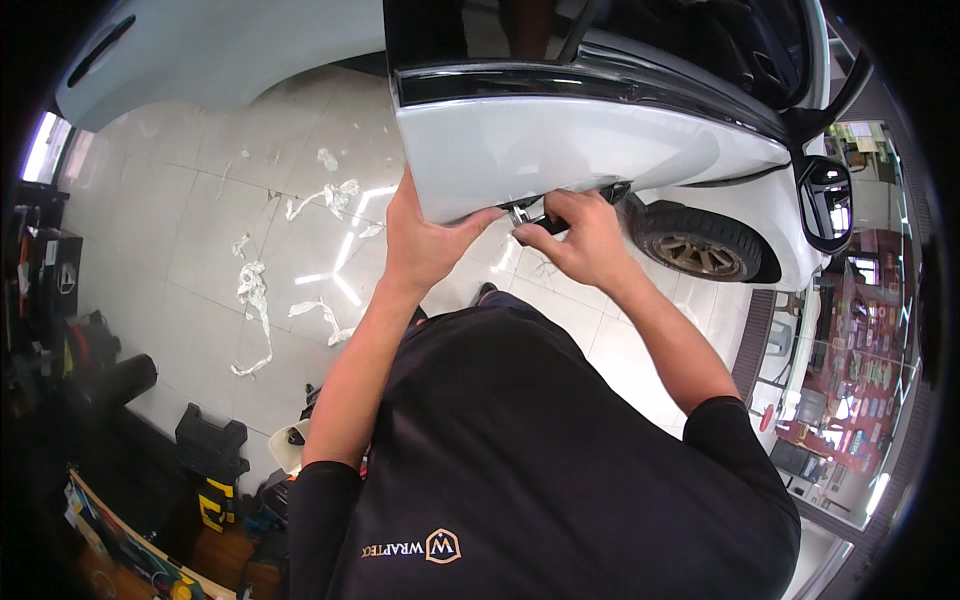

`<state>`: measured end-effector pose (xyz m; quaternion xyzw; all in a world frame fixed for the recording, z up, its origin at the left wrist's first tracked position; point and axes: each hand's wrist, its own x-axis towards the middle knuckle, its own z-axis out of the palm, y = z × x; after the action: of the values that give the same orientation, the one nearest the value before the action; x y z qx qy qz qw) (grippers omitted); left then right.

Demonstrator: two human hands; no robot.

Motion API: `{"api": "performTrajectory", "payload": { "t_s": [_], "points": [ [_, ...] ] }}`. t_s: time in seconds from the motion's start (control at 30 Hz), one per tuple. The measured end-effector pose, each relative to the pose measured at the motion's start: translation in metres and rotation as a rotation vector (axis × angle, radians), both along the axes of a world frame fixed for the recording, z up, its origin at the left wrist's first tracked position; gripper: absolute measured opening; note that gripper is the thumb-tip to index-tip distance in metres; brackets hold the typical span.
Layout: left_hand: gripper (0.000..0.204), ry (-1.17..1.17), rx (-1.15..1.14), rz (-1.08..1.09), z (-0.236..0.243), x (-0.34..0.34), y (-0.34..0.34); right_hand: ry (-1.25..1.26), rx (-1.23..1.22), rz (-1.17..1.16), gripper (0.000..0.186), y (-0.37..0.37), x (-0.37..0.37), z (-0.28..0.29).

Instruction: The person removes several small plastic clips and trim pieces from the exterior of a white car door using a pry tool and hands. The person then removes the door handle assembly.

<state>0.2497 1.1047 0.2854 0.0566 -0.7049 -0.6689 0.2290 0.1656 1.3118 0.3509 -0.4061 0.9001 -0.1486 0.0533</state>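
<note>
A white car door (pixel 510 150) hangs open in front of me, its window and trim above. At its rear edge my left hand (pixel 420 245) is wrapped round the panel: the fingers go behind and out of sight, and the thumb stretches along the outer face toward the handle area. My right hand (pixel 585 235) is closed on a black door handle (pixel 552 226), thumb below and fingers curled over. A small silvery metal piece (pixel 520 215) shows between the handle and my left thumb. How the handle joins the door is hidden by my fingers.
Crumpled whitish strips (pixel 252 290) lie on the tiled floor (pixel 180 220) to the left. A black tool case (pixel 210 440) and other gear stand at lower left. The front wheel (pixel 705 245) and side mirror (pixel 828 205) are to the right, the grey-white rear body (pixel 230 50) at upper left.
</note>
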Motion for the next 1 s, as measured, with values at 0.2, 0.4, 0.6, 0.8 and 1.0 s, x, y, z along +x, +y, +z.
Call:
{"api": "performTrajectory", "payload": {
  "t_s": [0.2,0.4,0.6,0.8,1.0],
  "points": [
    [0.055,0.082,-0.189,0.079,-0.015,-0.005,-0.005,0.147,0.063,-0.082,0.038,-0.029,0.016,-0.006],
    [0.047,0.138,-0.17,0.09,-0.017,-0.016,-0.01,0.126,0.005,-0.11,0.035,-0.038,0.009,-0.011],
    [0.046,0.158,-0.142,0.04,-0.022,-0.015,-0.013,0.067,-0.093,-0.138,0.036,-0.037,0.012,-0.008],
    [0.044,0.17,-0.143,0.07,-0.021,-0.01,-0.006,0.078,-0.116,-0.175,0.035,-0.036,0.014,-0.013],
    [0.045,0.187,-0.11,0.06,-0.019,-0.013,-0.008,0.075,-0.17,-0.318,0.037,-0.048,0.021,-0.021]
  ]
}}
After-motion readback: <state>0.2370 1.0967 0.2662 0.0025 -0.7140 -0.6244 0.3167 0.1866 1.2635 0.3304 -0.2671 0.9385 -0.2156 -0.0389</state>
